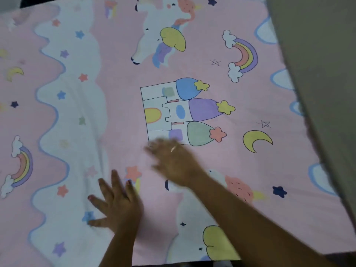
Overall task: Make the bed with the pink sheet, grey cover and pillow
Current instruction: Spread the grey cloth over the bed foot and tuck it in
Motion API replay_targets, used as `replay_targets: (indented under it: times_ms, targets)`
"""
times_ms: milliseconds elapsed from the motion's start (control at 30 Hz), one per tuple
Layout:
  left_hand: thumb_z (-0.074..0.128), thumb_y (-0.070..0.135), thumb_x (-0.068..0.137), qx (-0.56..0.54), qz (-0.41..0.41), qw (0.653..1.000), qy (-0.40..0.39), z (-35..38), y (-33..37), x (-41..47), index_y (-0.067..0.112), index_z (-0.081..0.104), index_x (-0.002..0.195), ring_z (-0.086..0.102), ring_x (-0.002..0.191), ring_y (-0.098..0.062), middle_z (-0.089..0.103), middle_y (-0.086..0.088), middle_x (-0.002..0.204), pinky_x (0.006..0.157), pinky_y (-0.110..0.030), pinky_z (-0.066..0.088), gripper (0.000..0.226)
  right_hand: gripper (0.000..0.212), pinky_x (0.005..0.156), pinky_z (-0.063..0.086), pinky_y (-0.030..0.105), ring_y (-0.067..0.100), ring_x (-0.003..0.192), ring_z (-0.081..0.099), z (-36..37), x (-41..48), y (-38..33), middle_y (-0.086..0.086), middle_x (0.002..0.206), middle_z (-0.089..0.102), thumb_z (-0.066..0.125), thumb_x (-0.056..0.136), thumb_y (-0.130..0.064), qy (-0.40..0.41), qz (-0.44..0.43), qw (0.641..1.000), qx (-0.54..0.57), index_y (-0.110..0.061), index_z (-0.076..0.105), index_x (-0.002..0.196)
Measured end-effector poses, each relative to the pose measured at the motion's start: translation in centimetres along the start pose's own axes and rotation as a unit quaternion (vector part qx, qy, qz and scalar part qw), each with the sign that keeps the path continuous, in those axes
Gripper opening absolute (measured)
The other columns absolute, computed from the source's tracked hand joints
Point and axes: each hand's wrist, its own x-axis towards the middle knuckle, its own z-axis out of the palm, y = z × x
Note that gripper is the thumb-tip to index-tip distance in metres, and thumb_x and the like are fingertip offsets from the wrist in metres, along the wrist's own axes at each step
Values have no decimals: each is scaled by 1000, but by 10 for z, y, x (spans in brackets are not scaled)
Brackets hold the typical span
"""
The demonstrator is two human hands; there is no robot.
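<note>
Under both hands the pink sheet (119,78) lies spread wide, filling nearly the whole view. It is thin printed cotton-like cloth, matt, with a castle print (163,112), rainbows, moons, unicorns and a wavy white cloud band (77,105). The left hand (117,207) rests flat on the cloth, and its fingers (115,180) are splayed. The right hand (174,164) reaches further in, just below the castle. It is blurred, wears a ring (173,148), and its fingers look straight. Neither hand has a grip on anything: both are spread and pressing, and nothing is pinched.

Soft creases run through the cloud band beside the left hand, so this looks like the smoothing step. The risks from here:

- The light cloth slides easily. A hard sweep of the right hand could drag the whole sheet sideways instead of flattening it, and the edges would then sit uneven.
- If the two hands push toward each other, slack could bunch into a new ridge between them.
- The ring could snag a thread.

Along the right edge runs a plain grey-beige surface (327,74). I cannot tell whether it is the grey cover or a wall. No pillow is in view.
</note>
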Motion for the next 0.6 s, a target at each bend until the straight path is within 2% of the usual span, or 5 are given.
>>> replay_targets:
  times_ms: [133,233,333,500,600]
  targets:
    - [20,52,97,0,-56,997,60,5,-1,8,41,21,147,8,144,-41,23,-2,157,87,-83,3,52,60,108,30,46,29,131,45,-27,8,102,9,144,47,30,91,-44,41,200,972,-115,-11,48,139]
    - [38,31,95,-17,-19,997,70,-1,9,15,23,32,147,17,142,-40,26,-10,154,92,-80,13,54,64,111,27,51,31,135,41,-10,8,95,7,147,43,25,91,-49,31,232,960,-153,-15,43,142]
    - [60,24,88,-33,15,996,79,-8,25,25,6,40,138,43,117,-46,45,-23,135,79,-59,44,57,68,114,19,49,29,137,37,18,11,35,5,148,41,24,89,-54,2,153,983,-104,-17,42,143]
    - [57,53,84,-56,-53,990,121,-11,3,24,-8,51,100,53,91,-50,52,-35,99,61,-52,45,63,64,113,24,40,24,136,41,12,17,1,2,146,45,28,90,-53,-55,-65,996,6,-19,44,142]
    - [58,43,90,-44,-47,988,137,-9,-16,17,-7,54,87,54,85,-50,56,-34,88,60,-48,43,49,60,108,29,36,30,128,50,1,34,34,9,139,52,34,90,-44,52,12,999,-6,-9,51,136]
